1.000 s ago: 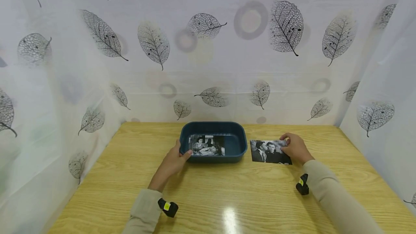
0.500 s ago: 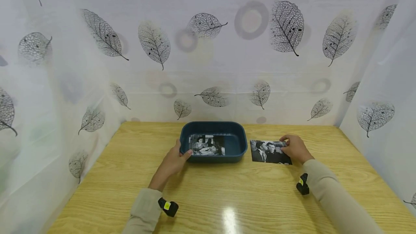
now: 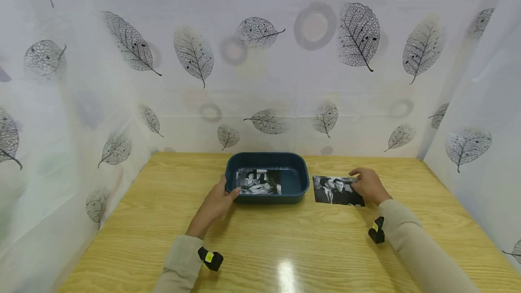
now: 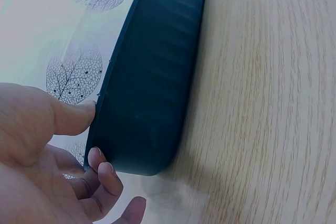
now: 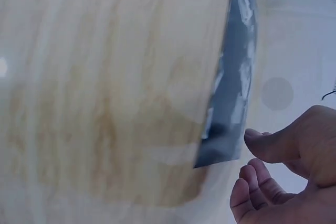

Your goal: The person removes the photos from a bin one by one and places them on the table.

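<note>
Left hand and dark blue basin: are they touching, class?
Touching: the left wrist view shows the left hand, thumb against the dark blue basin at its edge.

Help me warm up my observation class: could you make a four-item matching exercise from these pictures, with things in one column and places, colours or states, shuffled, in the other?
Column one
1. left hand
2. right hand
3. tray
4. table

Column two
a. dark blue
b. at the far right corner of the photo outside the tray
c. wood-grained
d. gripping the tray's rim

Right pairs: 1-d, 2-b, 3-a, 4-c
</note>
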Demonstrator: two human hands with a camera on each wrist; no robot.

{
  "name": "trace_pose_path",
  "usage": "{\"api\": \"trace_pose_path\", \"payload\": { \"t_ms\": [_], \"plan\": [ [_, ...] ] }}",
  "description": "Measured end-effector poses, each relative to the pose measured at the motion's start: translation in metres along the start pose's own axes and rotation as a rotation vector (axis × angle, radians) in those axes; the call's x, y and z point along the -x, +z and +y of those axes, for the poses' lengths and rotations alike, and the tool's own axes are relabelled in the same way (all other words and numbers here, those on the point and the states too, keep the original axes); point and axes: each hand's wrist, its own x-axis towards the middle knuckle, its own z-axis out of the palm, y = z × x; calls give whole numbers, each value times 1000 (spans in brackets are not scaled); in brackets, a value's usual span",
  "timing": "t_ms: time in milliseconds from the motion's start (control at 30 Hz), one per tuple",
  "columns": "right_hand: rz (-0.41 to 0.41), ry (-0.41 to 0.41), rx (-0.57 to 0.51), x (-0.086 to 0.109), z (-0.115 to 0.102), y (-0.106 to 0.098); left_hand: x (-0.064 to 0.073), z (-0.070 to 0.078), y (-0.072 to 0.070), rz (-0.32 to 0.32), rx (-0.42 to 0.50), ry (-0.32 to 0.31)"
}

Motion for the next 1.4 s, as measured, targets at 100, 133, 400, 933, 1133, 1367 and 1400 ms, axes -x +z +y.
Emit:
{"api": "trace_pose_path", "payload": {
  "t_ms": [100,133,400,933,1133,1367,1400],
  "plan": [
    [38,-6,-49,-2,-8,-2,0,0,-1,2,-3,-1],
    [45,-5,-63,-3,-12,-4,1,0,-1,3,-4,-1],
    [96,-45,-109,-19,-65,-18,2,1,-1,3,-12,7],
    [64,-211,-149,-44,-147,14,2,2,-3,5,-1,1],
    [-48,-231,-144,-52,-160,34,2,0,-2,1,2,-1],
    [-149,-249,-44,-60,-169,56,1,0,0,3,-8,1],
    [-158,-249,-28,-61,-170,59,0,0,0,4,-8,1]
  ]
}}
